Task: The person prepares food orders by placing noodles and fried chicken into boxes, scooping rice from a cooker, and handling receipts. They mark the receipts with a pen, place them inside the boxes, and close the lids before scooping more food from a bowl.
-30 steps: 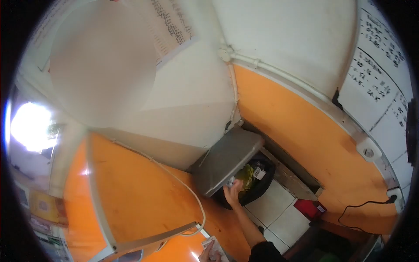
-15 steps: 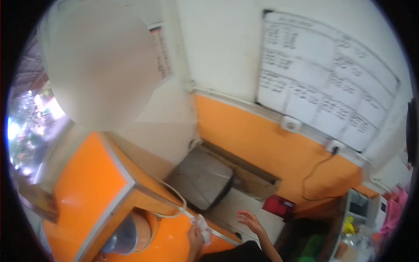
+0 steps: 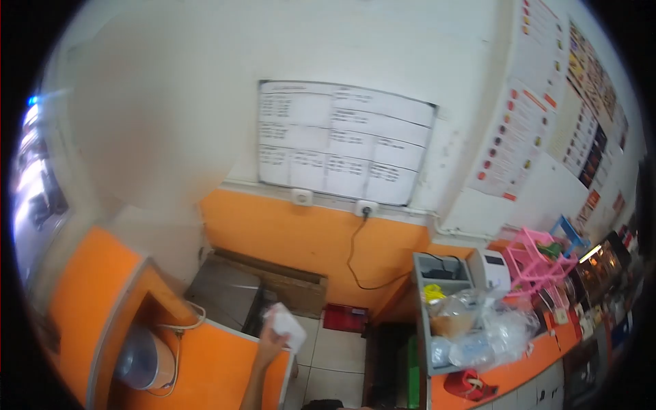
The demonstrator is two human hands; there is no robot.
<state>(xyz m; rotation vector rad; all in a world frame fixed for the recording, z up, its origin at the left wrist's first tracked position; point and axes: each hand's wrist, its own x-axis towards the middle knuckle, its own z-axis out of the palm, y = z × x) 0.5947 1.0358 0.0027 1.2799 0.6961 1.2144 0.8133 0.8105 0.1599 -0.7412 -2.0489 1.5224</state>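
My left hand point(image 3: 272, 342) reaches up from the bottom of the view, over the edge of the orange counter point(image 3: 219, 369). Its fingers are closed on a crumpled white tissue or cloth point(image 3: 290, 329), which sticks out to the right of them. Behind the hand, a grey flat-topped box point(image 3: 222, 290) stands low against the wall. My right hand is out of view. A strip of dark clothing shows at the bottom edge.
On the left, a bucket-like container point(image 3: 147, 359) with a bluish top sits in the counter's recess beside a pale cable. A red box point(image 3: 345, 318) lies on the tiled floor. At right, a grey tray point(image 3: 424, 307) and plastic bags point(image 3: 492, 335) crowd another orange counter.
The view has swung to the right, showing more of the right-hand counter and wall posters. My left hand still holds the white piece, now raised; my open right hand has left the view.
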